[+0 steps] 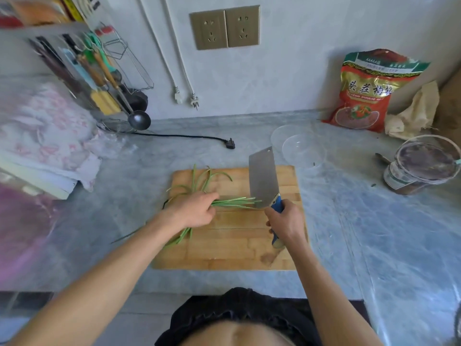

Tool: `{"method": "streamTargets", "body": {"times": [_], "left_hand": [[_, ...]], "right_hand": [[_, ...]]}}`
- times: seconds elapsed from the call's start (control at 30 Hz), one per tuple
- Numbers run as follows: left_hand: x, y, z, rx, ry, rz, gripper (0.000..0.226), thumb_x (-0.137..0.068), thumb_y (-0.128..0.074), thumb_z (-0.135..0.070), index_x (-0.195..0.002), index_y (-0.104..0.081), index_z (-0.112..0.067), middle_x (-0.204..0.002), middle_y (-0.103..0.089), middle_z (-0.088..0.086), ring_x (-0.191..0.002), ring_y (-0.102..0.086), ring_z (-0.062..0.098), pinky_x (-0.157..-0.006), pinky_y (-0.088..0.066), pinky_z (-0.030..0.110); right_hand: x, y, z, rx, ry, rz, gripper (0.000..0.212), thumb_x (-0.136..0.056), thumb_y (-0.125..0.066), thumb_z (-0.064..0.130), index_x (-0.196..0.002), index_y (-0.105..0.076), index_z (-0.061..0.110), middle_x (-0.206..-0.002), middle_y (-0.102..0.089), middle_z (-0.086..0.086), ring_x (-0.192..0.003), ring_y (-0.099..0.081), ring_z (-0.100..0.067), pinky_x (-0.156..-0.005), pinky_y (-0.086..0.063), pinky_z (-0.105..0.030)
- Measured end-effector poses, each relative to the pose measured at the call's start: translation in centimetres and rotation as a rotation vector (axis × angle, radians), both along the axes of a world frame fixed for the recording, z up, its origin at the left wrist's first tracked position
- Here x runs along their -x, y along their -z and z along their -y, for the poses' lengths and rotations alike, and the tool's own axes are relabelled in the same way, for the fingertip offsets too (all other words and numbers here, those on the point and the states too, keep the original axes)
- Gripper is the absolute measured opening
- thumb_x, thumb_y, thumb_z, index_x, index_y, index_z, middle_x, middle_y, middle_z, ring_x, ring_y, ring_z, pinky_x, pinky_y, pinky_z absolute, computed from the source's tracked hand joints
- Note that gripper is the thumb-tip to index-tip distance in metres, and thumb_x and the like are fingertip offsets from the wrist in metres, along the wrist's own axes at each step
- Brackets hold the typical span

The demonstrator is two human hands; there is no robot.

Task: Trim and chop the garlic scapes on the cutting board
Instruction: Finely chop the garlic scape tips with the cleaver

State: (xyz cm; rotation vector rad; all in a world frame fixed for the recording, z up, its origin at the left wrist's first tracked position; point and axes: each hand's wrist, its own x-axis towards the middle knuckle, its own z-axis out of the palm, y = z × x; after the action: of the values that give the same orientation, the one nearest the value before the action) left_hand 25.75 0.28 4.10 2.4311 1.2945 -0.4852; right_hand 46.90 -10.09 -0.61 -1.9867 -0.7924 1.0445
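A wooden cutting board lies on the grey counter in front of me. A bundle of green garlic scapes lies across its upper half, pale cut ends pointing right, curly tips spreading up and left. My left hand presses down on the bundle's middle. My right hand grips the blue handle of a steel cleaver. The blade stands upright with its heel touching the scapes' right ends. A few more stems stick out below my left wrist.
Two clear bowls sit just behind the board's right corner. A red snack bag and a lidded tub stand at the right. A black plug cord lies behind the board. A utensil rack and folded cloths fill the left.
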Motion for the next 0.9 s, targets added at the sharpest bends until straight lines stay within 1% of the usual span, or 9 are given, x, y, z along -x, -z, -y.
{"method": "streamTargets", "body": {"times": [0.1, 0.23, 0.3, 0.4, 0.57, 0.67, 0.7, 0.8, 0.9], "left_hand": [[-0.3, 4.1, 1.2, -0.004, -0.088, 0.23, 0.054, -0.096, -0.055, -0.024, -0.147, -0.038, -0.019, -0.146, -0.044, 0.007, -0.129, -0.049, 0.025, -0.098, -0.045, 0.033], [-1.3, 6.6, 1.8, -0.15, -0.061, 0.382, 0.046, -0.096, -0.059, -0.028, -0.141, -0.051, -0.017, -0.136, -0.052, 0.001, -0.123, -0.052, 0.02, -0.091, -0.047, 0.032], [-1.6, 7.2, 1.8, -0.166, -0.03, 0.411, 0.04, -0.096, -0.061, -0.028, -0.134, -0.059, -0.016, -0.131, -0.057, 0.001, -0.116, -0.057, 0.022, -0.089, -0.051, 0.036], [-2.1, 8.3, 1.7, -0.183, -0.028, 0.456, 0.033, -0.095, -0.063, -0.025, -0.127, -0.065, -0.014, -0.125, -0.06, 0.003, -0.109, -0.06, 0.023, -0.079, -0.054, 0.038], [-2.5, 9.7, 2.5, -0.237, -0.031, 0.612, 0.023, -0.089, -0.07, -0.016, -0.112, -0.073, -0.011, -0.107, -0.064, -0.001, -0.078, -0.063, 0.02, -0.059, -0.054, 0.036], [-1.7, 10.4, 3.1, -0.259, 0.007, 0.643, 0.031, -0.086, -0.075, -0.02, -0.116, -0.071, -0.011, -0.111, -0.064, -0.001, -0.058, -0.048, 0.009, -0.054, -0.047, 0.026], [-1.4, 10.7, 3.2, -0.259, 0.009, 0.634, 0.033, -0.086, -0.074, -0.02, -0.117, -0.071, -0.011, -0.113, -0.063, -0.001, -0.061, -0.051, 0.011, -0.057, -0.048, 0.026], [-1.6, 11.1, 3.0, -0.25, -0.081, 0.629, 0.035, -0.089, -0.071, -0.018, -0.122, -0.067, -0.011, -0.115, -0.063, 0.003, -0.093, -0.063, 0.024, -0.073, -0.056, 0.037], [-3.0, 11.0, 3.0, -0.206, -0.12, 0.652, 0.029, -0.089, -0.07, -0.013, -0.117, -0.068, -0.009, -0.11, -0.063, 0.005, -0.098, -0.061, 0.027, -0.078, -0.054, 0.04]], "right_hand": [[-0.8, -0.1, 0.6, -0.016, 0.011, 0.027, 0.009, -0.086, -0.058, 0.016, -0.091, -0.057, 0.009, -0.076, -0.067, -0.01, -0.059, -0.068, -0.018, -0.046, -0.053, -0.029], [-2.5, -0.1, 1.9, -0.045, 0.047, 0.15, 0.006, -0.082, -0.055, 0.009, -0.08, -0.05, 0.011, -0.076, -0.061, -0.01, -0.061, -0.068, -0.025, -0.048, -0.049, -0.035], [-3.0, 0.1, 2.3, -0.038, 0.023, 0.238, 0.01, -0.08, -0.053, 0.008, -0.075, -0.045, 0.011, -0.074, -0.053, -0.01, -0.06, -0.059, -0.028, -0.048, -0.04, -0.032], [-3.1, 0.2, 2.9, -0.033, -0.074, 0.373, 0.011, -0.082, -0.052, 0.005, -0.077, -0.044, 0.009, -0.073, -0.045, -0.005, -0.057, -0.04, -0.019, -0.048, -0.03, -0.028], [-2.0, 0.2, 3.5, -0.038, -0.164, 0.494, 0.013, -0.081, -0.051, 0.002, -0.079, -0.042, 0.012, -0.069, -0.042, 0.001, -0.055, -0.038, -0.017, -0.048, -0.025, -0.028], [-1.2, 0.3, 3.4, -0.016, -0.2, 0.508, 0.011, -0.082, -0.049, 0.003, -0.082, -0.042, 0.012, -0.069, -0.043, 0.0, -0.056, -0.04, -0.024, -0.048, -0.028, -0.029], [-0.9, 0.2, 3.4, -0.013, -0.211, 0.51, 0.011, -0.082, -0.048, 0.003, -0.081, -0.042, 0.012, -0.069, -0.043, -0.001, -0.057, -0.04, -0.025, -0.048, -0.028, -0.029], [0.3, 0.1, 3.2, -0.01, -0.25, 0.493, 0.012, -0.081, -0.049, 0.003, -0.081, -0.041, 0.011, -0.067, -0.041, 0.0, -0.056, -0.037, -0.024, -0.046, -0.026, -0.03], [1.2, 0.0, 3.2, -0.022, -0.285, 0.458, 0.009, -0.081, -0.051, 0.002, -0.081, -0.044, 0.007, -0.064, -0.04, 0.001, -0.054, -0.035, -0.021, -0.047, -0.027, -0.032]]}}
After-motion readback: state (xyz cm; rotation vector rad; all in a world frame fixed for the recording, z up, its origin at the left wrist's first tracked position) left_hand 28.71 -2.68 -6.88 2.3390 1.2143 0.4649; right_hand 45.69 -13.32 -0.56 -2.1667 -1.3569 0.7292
